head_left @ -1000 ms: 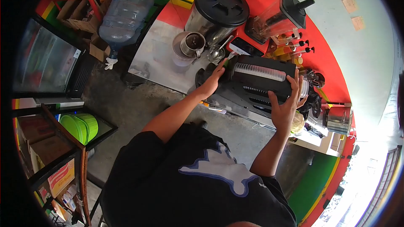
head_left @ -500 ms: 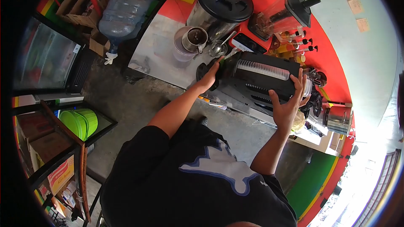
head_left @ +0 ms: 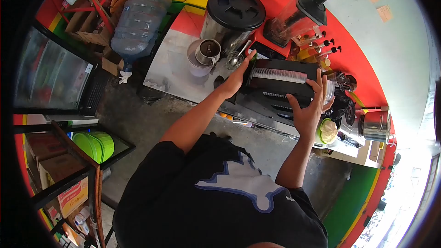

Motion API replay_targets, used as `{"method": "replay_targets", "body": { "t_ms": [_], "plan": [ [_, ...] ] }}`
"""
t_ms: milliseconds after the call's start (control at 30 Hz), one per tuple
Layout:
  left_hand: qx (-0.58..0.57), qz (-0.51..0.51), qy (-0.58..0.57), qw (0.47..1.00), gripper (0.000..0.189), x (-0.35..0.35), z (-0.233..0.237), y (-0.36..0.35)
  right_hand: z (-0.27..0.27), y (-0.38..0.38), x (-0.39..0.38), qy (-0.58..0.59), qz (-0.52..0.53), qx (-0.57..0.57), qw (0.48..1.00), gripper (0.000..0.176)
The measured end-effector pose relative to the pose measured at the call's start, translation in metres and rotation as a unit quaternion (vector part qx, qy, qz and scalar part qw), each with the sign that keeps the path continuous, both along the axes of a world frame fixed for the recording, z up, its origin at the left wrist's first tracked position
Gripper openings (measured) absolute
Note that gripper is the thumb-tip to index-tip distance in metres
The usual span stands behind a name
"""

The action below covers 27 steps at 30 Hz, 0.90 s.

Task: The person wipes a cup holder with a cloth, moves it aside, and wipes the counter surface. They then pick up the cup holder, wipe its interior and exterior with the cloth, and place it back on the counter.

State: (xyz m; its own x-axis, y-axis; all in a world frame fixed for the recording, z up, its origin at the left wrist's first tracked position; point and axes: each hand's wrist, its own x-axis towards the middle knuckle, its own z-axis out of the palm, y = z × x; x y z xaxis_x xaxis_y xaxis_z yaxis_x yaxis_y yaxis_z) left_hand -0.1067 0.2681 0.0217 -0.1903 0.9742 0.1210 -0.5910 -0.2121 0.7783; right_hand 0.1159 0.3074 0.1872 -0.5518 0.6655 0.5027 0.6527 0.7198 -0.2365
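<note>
A black cup holder (head_left: 280, 91) lies along the counter, with a row of nested clear plastic cups or lids (head_left: 280, 75) showing through its long slot. My left hand (head_left: 235, 79) presses against its left end, fingers stretched along that side. Around the right end curls my right hand (head_left: 308, 112), thumb on the near face and fingers over the far edge. The undersides of both hands are hidden. Clear plastic cups (head_left: 329, 91) stick out by my right fingers. Left of my left hand stands a metal cup (head_left: 208, 51); a glass with a spoon (head_left: 235, 59) is beyond my fingertips.
Behind the holder stand a lidded steel container (head_left: 225, 25), a red blender (head_left: 294, 23) and several pump bottles (head_left: 317, 50). A green-rimmed bowl (head_left: 327, 131) and a steel pot (head_left: 376, 126) are at right. A water jug (head_left: 140, 23) stands left of the counter (head_left: 163, 71).
The holder has shifted slightly right along the counter and sits straighter, with both hands still on it. My left fingers now reach farther up its left end. The whole view has also shifted.
</note>
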Motion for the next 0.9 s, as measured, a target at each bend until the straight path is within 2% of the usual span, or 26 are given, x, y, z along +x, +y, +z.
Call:
{"method": "replay_targets", "body": {
  "t_ms": [33,100,233,300,333,467,567,633,667,767,833,900],
  "plan": [
    [-0.002,-0.003,0.001,1.000,0.063,0.000,0.003,-0.001,0.000,0.001,0.000,0.001,-0.003,-0.002,1.000,0.066],
    [-0.001,-0.027,-0.078,0.997,0.061,0.002,0.005,-0.003,-0.002,0.002,0.000,0.009,0.009,0.007,1.000,0.066],
    [0.012,-0.022,-0.080,0.997,0.061,0.005,-0.064,0.002,-0.003,0.002,0.000,0.017,0.006,0.003,1.000,0.065],
    [-0.100,0.004,-0.055,0.993,0.059,0.008,-0.089,-0.009,-0.003,0.001,0.000,0.015,0.006,0.010,1.000,0.064],
    [-0.125,0.004,-0.091,0.988,0.059,0.012,-0.096,-0.017,-0.001,-0.001,-0.001,0.004,-0.001,0.001,1.000,0.066],
    [-0.138,0.000,-0.036,0.990,0.061,0.015,-0.104,-0.038,-0.003,0.002,0.000,0.002,-0.003,0.011,1.000,0.066],
    [-0.134,-0.029,-0.057,0.989,0.060,0.011,-0.079,-0.046,-0.004,0.002,0.000,0.013,0.004,0.003,1.000,0.064],
    [-0.067,-0.025,-0.049,0.996,0.060,0.010,-0.057,-0.039,-0.005,0.004,0.000,0.027,0.017,-0.001,1.000,0.062],
    [-0.069,-0.027,-0.047,0.996,0.060,0.010,-0.043,-0.035,-0.006,0.004,0.000,0.028,0.014,-0.002,0.999,0.062],
    [-0.015,0.009,-0.029,0.999,0.060,0.011,0.004,-0.029,-0.004,0.003,0.000,0.030,0.008,0.013,0.999,0.062],
    [0.004,-0.013,-0.117,0.993,0.061,0.009,0.020,-0.032,-0.003,0.002,-0.001,0.044,0.020,0.006,0.999,0.061],
    [0.016,-0.028,-0.123,0.992,0.060,0.013,0.024,-0.036,-0.002,0.001,0.000,0.060,0.017,-0.003,0.998,0.061]
  ]
}}
